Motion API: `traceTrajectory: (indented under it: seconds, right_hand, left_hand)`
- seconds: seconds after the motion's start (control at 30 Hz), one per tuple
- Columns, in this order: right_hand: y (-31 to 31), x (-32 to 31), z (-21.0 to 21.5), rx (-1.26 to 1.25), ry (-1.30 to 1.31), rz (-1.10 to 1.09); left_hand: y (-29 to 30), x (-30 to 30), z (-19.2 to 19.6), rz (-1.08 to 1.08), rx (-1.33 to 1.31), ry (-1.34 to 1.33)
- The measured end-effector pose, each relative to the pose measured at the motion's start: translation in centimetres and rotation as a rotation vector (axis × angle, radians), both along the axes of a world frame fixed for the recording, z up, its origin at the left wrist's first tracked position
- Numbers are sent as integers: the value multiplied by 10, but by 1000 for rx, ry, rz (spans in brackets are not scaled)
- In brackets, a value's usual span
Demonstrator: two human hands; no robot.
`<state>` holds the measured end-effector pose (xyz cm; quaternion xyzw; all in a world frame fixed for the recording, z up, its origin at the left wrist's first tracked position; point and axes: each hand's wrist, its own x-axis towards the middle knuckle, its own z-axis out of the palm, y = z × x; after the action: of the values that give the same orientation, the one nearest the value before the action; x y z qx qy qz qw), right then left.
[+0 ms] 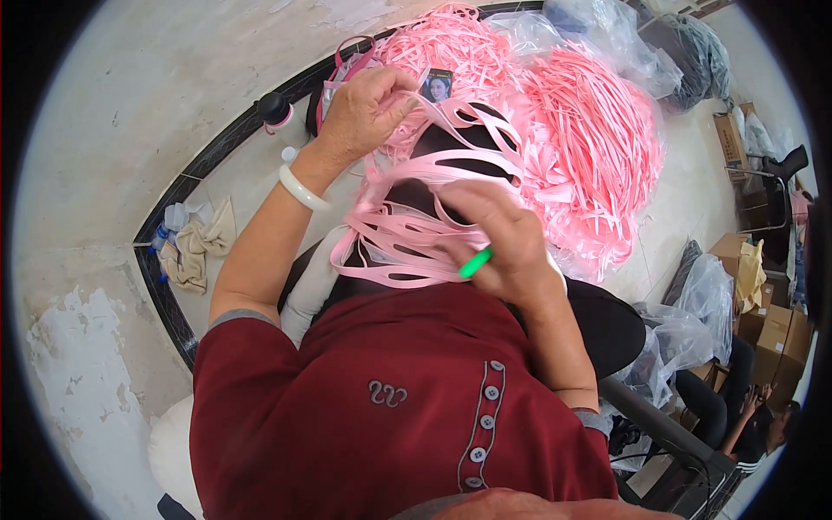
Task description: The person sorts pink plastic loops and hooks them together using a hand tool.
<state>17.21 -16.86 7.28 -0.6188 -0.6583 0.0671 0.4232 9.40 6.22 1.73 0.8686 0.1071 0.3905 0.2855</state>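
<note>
Loose pink bands [403,227], flat and looped with long gaps between them, lie across the person's dark-clothed lap in the upper middle of the frame. The left hand [368,117], above and left of centre, lifts the far end of the bands, thumb and fingertips pinched on an edge. The right hand [507,243], just right of centre, is curled around a short bright green stick [475,262], its index finger reaching over the bands; whether that finger also presses on a band, I cannot tell.

The step in hand appears to be separating the bands one by one. The next move seems to call for keeping the left pinch firm and the bands taut while the right fingers part one from the rest without snagging.

Beyond the bands, a large heap of pink strips [598,147] fills the upper right, with a second heap [446,43] at the top centre. A white bangle [303,189] circles the left wrist. A black-capped bottle [279,117] stands at upper left. Cardboard boxes [780,338] and another person [763,433] are at the far right.
</note>
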Motion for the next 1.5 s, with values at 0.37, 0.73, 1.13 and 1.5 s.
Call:
traceTrajectory:
  seconds: [0.37, 0.73, 1.13, 1.5]
  right_hand:
    - [-19, 33, -45, -117, 0, -310]
    - [-9, -2, -39, -103, 6, -185]
    - [-28, 31, -28, -293, 750, -83]
    - [-28, 31, -36, -437, 642, -68]
  left_hand:
    - [-36, -41, 4, -363, -485, 315]
    - [-31, -46, 9, -277, -646, 669]
    - [-9, -35, 21, -764, -861, 512]
    - [9, -49, -22, -597, -888, 588]
